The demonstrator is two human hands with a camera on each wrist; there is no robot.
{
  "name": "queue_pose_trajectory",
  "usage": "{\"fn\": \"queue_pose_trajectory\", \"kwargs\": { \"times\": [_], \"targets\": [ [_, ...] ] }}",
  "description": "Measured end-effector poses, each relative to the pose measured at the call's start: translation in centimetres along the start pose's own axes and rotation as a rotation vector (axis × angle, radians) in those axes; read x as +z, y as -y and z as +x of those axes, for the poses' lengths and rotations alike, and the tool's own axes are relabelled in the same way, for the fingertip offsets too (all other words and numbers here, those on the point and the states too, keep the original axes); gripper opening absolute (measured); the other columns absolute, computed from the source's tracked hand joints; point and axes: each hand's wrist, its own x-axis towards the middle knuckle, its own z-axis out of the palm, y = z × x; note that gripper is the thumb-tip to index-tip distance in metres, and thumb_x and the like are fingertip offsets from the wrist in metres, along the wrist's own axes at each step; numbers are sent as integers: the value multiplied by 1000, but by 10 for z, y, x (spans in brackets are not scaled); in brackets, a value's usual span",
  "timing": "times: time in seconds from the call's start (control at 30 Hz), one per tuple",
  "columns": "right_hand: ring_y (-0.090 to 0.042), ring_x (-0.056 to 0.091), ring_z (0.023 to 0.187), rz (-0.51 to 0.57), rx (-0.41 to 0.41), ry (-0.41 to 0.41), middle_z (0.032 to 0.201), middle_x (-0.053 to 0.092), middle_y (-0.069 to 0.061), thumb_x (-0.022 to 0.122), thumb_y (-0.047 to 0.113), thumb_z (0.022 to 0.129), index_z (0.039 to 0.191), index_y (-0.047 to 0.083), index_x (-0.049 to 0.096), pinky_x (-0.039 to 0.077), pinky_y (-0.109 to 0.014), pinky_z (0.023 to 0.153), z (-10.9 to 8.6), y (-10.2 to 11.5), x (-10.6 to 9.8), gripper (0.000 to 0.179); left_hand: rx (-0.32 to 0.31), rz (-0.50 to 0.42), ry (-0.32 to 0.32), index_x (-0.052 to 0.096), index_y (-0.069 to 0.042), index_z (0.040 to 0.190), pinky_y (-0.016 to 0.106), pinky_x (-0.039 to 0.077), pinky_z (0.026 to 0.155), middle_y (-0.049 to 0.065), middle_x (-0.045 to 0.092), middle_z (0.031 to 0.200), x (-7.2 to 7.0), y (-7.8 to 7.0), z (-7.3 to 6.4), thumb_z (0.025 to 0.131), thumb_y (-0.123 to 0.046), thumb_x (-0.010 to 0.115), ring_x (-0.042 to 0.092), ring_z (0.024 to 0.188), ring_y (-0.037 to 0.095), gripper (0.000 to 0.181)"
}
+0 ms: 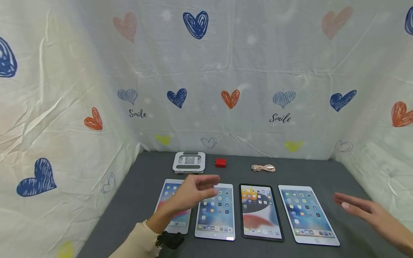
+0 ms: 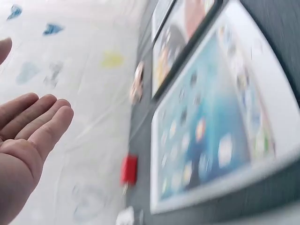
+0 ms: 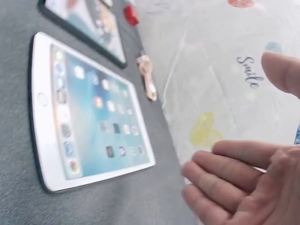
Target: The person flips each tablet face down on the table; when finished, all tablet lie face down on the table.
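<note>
Several tablets lie side by side with lit screens. My left hand, fingers straight and holding nothing, hovers over the two leftmost: a white-framed tablet it partly covers, and a second white-framed tablet. To their right is a black-framed tablet. The rightmost white-framed tablet lies at a slight slant. Beside it, in the air, my right hand extends its fingers with nothing in them. The right wrist view shows that palm with the thumb spread apart from the fingers.
Behind the tablets sit a folded white-and-grey stand, a red charger plug and a bundled beige cable. The dark grey tabletop is bordered by white curtains printed with hearts.
</note>
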Motion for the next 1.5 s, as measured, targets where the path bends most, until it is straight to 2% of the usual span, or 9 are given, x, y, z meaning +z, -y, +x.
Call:
{"fn": "queue_pose_trajectory", "kwargs": {
  "times": [0.13,0.27,0.37,0.5,0.67,0.87,1.1,1.23,1.5],
  "targets": [
    [-34,69,134,101,53,131,165,40,-41,32,47,120,163,-19,25,60,-62,106,6,-2,-9,79,-40,-101,48,67,-4,148,39,59,112,12,72,146,29,1,21,104,-20,77,69,137,28,48],
    [-2,70,125,263,59,230,165,41,-40,31,43,121,162,-22,20,63,-34,103,13,-11,-15,78,-116,-197,63,73,-7,141,39,60,112,9,77,138,58,0,37,103,-16,78,75,127,22,39],
    [16,64,114,412,46,295,158,60,-24,31,37,122,162,-23,19,60,-18,95,16,-19,-18,73,-146,-268,88,74,-5,138,39,62,109,12,78,134,77,1,48,103,-9,76,77,122,21,36],
    [7,69,120,660,9,388,142,70,14,30,30,123,163,-13,38,60,-20,101,21,-26,-17,59,-171,-318,129,75,-1,135,40,64,104,17,79,131,101,8,60,101,-3,76,79,116,19,34],
    [-1,71,125,892,-14,490,135,73,18,27,27,123,146,14,69,60,-25,107,28,-33,-13,50,-224,-375,162,75,5,133,46,63,104,23,78,130,128,17,73,100,0,76,79,109,17,33],
    [-2,71,127,889,-22,484,136,73,17,28,26,123,150,7,64,59,-25,107,34,-42,-7,49,-271,-475,99,72,9,134,43,65,101,23,78,128,155,26,87,99,3,74,80,107,20,36],
    [-5,74,118,669,103,352,140,75,-5,39,35,121,156,-26,31,64,-31,101,38,-42,-2,71,-414,-587,82,75,6,127,43,66,100,25,79,122,179,27,106,100,-1,74,81,112,30,27],
    [-14,76,119,580,175,317,141,73,-19,43,41,120,153,-26,40,65,-36,101,39,-37,2,74,-475,-610,91,76,8,117,45,66,101,27,79,118,192,26,113,100,1,72,80,114,35,19],
    [-25,76,121,508,283,250,140,72,-25,47,47,117,149,-23,48,64,-44,103,39,-29,7,77,-569,-614,29,74,6,106,44,65,103,23,77,107,215,21,121,97,-1,75,80,109,32,11]
  ]
}}
